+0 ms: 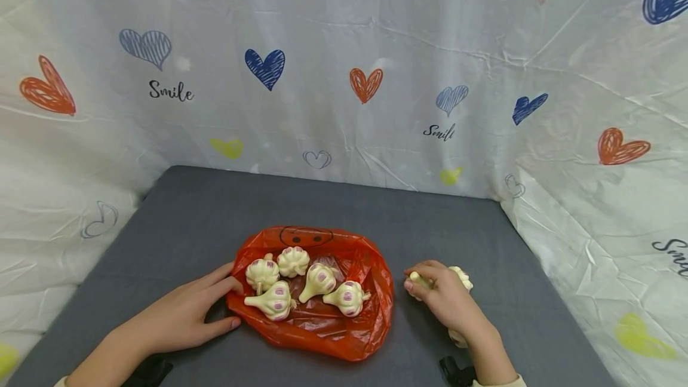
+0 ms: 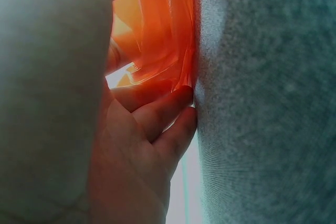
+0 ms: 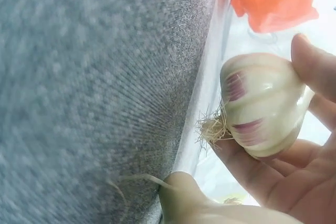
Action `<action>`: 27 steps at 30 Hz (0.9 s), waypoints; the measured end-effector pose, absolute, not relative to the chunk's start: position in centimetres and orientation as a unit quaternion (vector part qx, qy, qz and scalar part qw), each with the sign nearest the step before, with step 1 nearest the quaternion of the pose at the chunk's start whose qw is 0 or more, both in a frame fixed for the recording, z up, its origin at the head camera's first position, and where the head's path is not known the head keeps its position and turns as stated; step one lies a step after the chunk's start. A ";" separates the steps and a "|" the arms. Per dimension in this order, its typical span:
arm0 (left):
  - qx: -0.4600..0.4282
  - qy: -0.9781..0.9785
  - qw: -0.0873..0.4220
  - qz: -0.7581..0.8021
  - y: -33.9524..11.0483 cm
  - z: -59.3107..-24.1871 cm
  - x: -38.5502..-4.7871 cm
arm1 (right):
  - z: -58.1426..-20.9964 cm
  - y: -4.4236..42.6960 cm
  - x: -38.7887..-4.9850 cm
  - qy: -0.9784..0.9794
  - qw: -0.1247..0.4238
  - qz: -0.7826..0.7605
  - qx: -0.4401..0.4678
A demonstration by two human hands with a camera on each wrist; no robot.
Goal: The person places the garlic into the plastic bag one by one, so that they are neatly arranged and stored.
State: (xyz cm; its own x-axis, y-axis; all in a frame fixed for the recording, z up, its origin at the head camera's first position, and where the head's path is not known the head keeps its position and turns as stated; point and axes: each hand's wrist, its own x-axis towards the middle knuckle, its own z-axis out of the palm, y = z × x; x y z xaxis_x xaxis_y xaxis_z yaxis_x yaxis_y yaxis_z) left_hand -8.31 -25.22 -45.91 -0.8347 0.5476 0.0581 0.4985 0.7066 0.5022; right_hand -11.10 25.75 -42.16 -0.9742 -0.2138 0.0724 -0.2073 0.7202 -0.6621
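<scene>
A red plastic bag (image 1: 344, 348) lies spread open on the dark grey table, with several garlic bulbs (image 1: 319, 279) inside it, white with purple patches. Along the bag's left rim rests my left hand (image 1: 199, 309), its fingers touching the plastic; the left wrist view shows these fingers (image 2: 168, 114) extended against the orange-red film. To the right of the bag, my right hand (image 1: 446, 294) holds a garlic bulb (image 3: 262, 103) between thumb and fingers, its dry roots facing the table. From above, that bulb is mostly covered by the hand.
Beside the right hand lies another garlic bulb (image 1: 462, 278), and one more (image 1: 457, 338) is partly hidden under the right wrist. White curtains (image 1: 333, 28) with printed hearts stand behind and beside the grey table (image 1: 301, 196).
</scene>
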 end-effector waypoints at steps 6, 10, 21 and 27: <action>0.289 0.922 0.041 0.256 -25.3 -46.0 -8.2 | -42.2 25.7 -11.3 0.929 0.003 -0.354 -0.106; 0.287 0.922 0.042 0.257 -25.3 -46.0 -8.2 | -41.7 25.5 -11.4 0.929 -0.010 -0.354 -0.108; 0.293 0.920 0.033 0.259 -25.3 -46.2 -8.2 | -40.7 25.8 -11.7 0.928 -0.025 -0.358 -0.102; 0.290 0.919 0.034 0.263 -25.3 -46.2 -8.2 | -40.4 25.8 -12.0 0.927 -0.056 -0.354 -0.107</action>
